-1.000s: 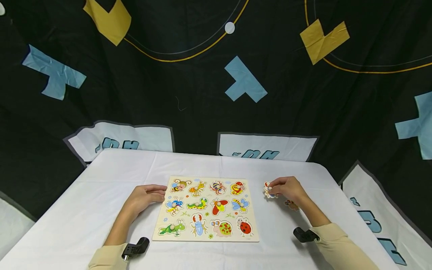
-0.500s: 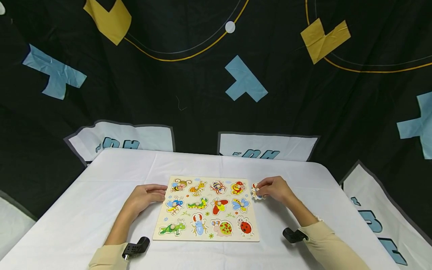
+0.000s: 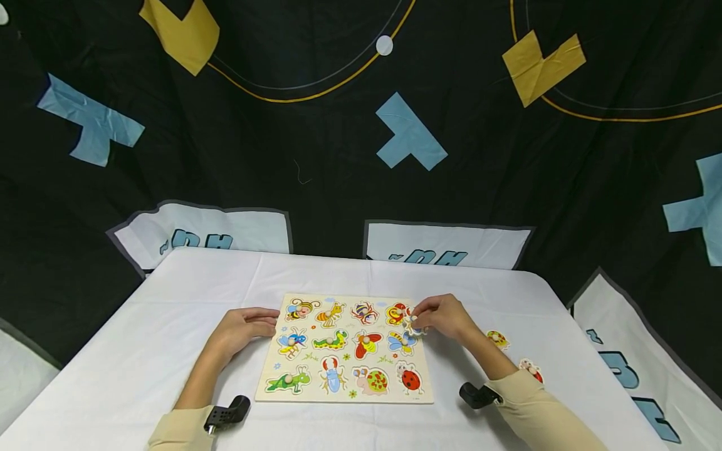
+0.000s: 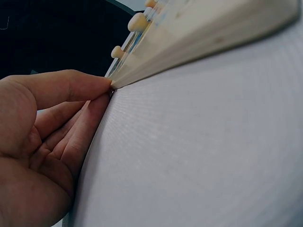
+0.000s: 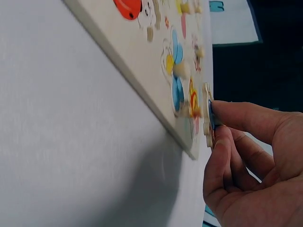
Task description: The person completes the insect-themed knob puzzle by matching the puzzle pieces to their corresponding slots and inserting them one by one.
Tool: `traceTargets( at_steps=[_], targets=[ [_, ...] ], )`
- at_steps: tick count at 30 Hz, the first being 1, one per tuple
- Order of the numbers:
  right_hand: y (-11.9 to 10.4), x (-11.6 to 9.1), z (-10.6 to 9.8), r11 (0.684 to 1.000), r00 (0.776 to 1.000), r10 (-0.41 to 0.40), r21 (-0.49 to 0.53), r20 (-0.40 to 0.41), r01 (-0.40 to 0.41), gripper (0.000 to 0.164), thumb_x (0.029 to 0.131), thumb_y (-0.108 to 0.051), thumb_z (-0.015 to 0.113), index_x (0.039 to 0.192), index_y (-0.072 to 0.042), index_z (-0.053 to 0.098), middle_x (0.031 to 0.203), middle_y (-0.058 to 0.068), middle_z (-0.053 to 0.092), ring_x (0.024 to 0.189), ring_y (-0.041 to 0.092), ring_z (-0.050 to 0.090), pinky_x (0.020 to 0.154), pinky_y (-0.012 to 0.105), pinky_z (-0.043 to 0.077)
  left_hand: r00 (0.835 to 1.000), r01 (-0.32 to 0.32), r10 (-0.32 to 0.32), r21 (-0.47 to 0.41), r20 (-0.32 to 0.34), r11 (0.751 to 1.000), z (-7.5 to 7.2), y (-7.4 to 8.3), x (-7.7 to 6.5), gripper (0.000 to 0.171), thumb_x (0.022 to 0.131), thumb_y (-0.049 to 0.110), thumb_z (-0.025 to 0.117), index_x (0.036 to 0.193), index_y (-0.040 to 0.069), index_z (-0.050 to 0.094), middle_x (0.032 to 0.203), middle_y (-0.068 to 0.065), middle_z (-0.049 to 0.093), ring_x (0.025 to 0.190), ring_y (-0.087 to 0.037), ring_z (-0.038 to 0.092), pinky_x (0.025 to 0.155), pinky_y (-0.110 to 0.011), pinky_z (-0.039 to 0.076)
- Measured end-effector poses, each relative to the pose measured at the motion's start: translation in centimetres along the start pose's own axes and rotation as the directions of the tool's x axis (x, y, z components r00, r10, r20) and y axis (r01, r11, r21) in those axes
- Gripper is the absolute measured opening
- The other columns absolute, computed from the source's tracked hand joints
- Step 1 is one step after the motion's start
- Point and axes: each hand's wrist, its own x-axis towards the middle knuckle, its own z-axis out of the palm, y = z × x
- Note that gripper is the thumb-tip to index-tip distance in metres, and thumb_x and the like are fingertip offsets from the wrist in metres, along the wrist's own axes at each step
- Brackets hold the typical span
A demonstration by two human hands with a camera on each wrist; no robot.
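Observation:
A wooden insect peg puzzle board (image 3: 316,398) lies flat on the white tablecloth between the hands. My left hand (image 3: 239,332) rests at the board's left side; in the left wrist view, thumb and fingertips touch the board's edge. My right hand (image 3: 448,318) pinches a puzzle piece (image 3: 414,326) with a pale outline and blue on its face. In the right wrist view that piece (image 5: 207,116) is seen nearly edge-on, fingertips at its face, over the board's right border. Knobbed pieces such as the green caterpillar (image 3: 341,339) sit in the board.
Two loose pieces lie right of the board under the right forearm: a yellow one with red spots (image 3: 497,339) and a ladybird (image 3: 531,369). A black wrist camera (image 3: 479,396) sits on the right sleeve, another (image 3: 227,414) on the left. A black curtain (image 3: 254,150) hangs behind the table.
My right hand has carried the blue puzzle piece leftward from the tablecloth to over the board's right edge. Two loose pieces have come into view behind it. My left hand has stayed put.

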Motion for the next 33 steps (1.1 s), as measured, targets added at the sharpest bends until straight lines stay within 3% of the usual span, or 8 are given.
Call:
traceTargets(
  at_steps=[13,33],
  targets=[
    [-1.9,-0.5,2.1,0.999,0.998,-0.043,0.003,0.041,0.043,0.017,0.072,-0.013,0.088,0.084,-0.009,0.076,0.074,-0.002,0.070,0.071,0.015,0.057,0.063,0.028,0.045,1.000,0.009,-0.009,-0.011,0.001,1.000,0.0,-0.2,0.3,0.047,0.083,0.020,0.078,0.128,0.009,0.070,0.115,-0.008,0.076,0.122,-0.030,0.061,0.109,-0.052,0.037],
    [-4.7,-1.9,6.2,0.982,0.963,-0.187,0.026,0.195,0.185,0.017,0.072,-0.011,0.088,0.083,-0.008,0.076,0.069,-0.002,0.069,0.064,0.011,0.057,0.060,0.027,0.045,1.000,0.007,-0.007,-0.011,-0.001,1.000,0.0,-0.2,0.2,0.046,0.082,0.019,0.080,0.126,0.008,0.072,0.113,-0.007,0.077,0.117,-0.026,0.065,0.106,-0.048,0.040]
  ],
)
